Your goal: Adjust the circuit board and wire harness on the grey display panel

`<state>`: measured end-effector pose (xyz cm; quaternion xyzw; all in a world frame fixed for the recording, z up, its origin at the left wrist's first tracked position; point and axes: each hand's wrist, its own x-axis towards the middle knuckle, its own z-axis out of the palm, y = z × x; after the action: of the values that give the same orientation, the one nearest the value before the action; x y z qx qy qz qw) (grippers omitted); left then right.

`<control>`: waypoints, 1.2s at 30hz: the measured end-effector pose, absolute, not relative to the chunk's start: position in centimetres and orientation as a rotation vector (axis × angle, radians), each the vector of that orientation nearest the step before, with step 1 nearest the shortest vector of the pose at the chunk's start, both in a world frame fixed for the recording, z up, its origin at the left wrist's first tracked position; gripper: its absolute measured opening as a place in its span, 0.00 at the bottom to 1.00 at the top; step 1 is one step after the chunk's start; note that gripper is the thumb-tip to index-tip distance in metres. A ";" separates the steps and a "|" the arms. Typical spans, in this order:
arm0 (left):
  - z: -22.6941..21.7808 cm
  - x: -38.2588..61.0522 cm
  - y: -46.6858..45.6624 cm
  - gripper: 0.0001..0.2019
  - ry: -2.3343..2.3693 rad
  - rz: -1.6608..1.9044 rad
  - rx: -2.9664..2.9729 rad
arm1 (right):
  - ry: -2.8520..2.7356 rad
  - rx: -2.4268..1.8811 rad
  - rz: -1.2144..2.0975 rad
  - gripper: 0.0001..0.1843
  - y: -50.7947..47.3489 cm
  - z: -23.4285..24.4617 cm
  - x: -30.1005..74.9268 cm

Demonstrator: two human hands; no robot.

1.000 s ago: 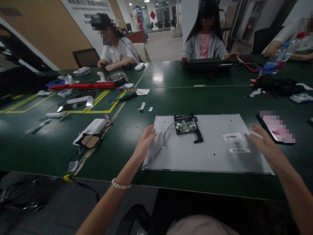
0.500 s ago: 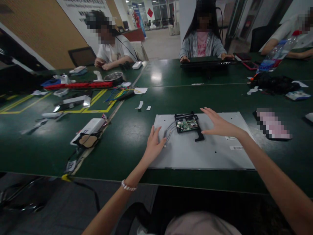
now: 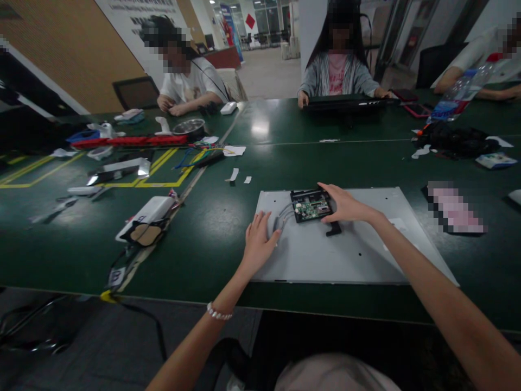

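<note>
A flat grey display panel (image 3: 301, 260) lies face unknown on the green table in front of me. On its upper part sits a black bracket (image 3: 334, 229) carrying a green circuit board (image 3: 312, 208), with grey cables (image 3: 280, 218) running off to the left. My right hand (image 3: 345, 206) grips the bracket's right end, fingertips at its far edge and thumb at the near edge. Over the panel's left side is my left hand (image 3: 260, 239), open with fingers apart, thumb close to the cables; whether it touches them I cannot tell.
A white battery-like pack (image 3: 150, 217) with wires lies to the left. A blurred pink-and-black item (image 3: 456, 209) is right of the panel. Paper scraps (image 3: 233, 174) lie beyond. A bottle (image 3: 453, 98) stands far right. Several people sit across the table, one holding a dark monitor (image 3: 350, 103).
My right hand has moved left from beside the bracket and closed around its right end. My left hand has shifted slightly, its thumb nearer the cables.
</note>
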<state>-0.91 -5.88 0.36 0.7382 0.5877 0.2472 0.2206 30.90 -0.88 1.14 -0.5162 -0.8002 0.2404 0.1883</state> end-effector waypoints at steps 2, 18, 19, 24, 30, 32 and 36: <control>0.4 -0.9 -5.9 0.28 1.620 0.693 2.034 | -2.248 -1.431 0.690 0.63 -0.5 1.2 30.7; 0.2 -1.0 -5.8 0.29 1.627 0.713 2.023 | -2.188 -1.384 0.770 0.60 -4.6 3.0 32.6; 0.2 -1.0 -5.8 0.29 1.624 0.705 2.019 | -2.175 -1.391 0.774 0.60 -5.1 3.0 32.8; 0.2 -1.1 -5.5 0.30 1.622 0.651 1.988 | -2.123 -1.397 0.777 0.60 -6.8 2.8 33.9; 0.7 -1.0 -5.5 0.31 1.640 0.557 1.940 | -2.069 -1.384 0.785 0.59 -7.6 2.1 34.1; 1.2 -0.7 -5.7 0.32 1.635 0.506 1.962 | -2.052 -1.381 0.786 0.58 -7.7 1.7 34.1; 3.1 1.0 -6.4 0.34 1.476 0.410 2.139 | -2.042 -1.371 0.778 0.57 -7.8 1.1 34.2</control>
<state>1.03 -6.44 3.10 0.7866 0.5429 0.1509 0.2524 34.18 -7.77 1.07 -0.5106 -0.7606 0.2897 0.2771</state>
